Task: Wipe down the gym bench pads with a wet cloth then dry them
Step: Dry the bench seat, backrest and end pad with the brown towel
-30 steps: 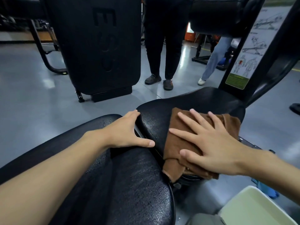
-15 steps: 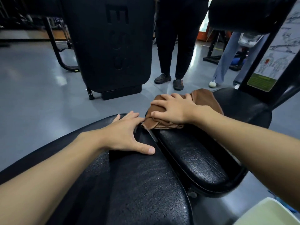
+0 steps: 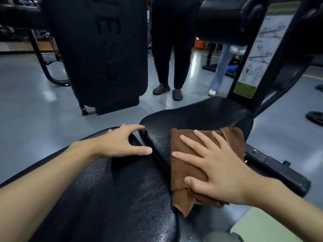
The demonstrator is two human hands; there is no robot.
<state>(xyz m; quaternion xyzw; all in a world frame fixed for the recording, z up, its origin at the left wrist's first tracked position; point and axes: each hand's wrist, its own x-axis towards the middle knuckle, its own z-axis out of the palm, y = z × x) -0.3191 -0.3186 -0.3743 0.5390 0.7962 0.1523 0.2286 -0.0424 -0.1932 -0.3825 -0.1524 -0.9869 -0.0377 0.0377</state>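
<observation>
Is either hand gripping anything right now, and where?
Nothing is gripped. The right hand presses flat on the middle of the brown cloth; the left hand rests on the near pad.

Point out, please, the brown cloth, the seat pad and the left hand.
brown cloth (image 3: 180, 170): head view, bare fold between forefinger and thumb.
seat pad (image 3: 201, 116): head view, bare far surface.
left hand (image 3: 115, 144): head view, back of the hand.

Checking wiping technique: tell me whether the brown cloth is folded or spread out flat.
Folded. The brown cloth shows stacked layers at its near corner and far edge, lying on the seat pad under the flat right hand.
</observation>
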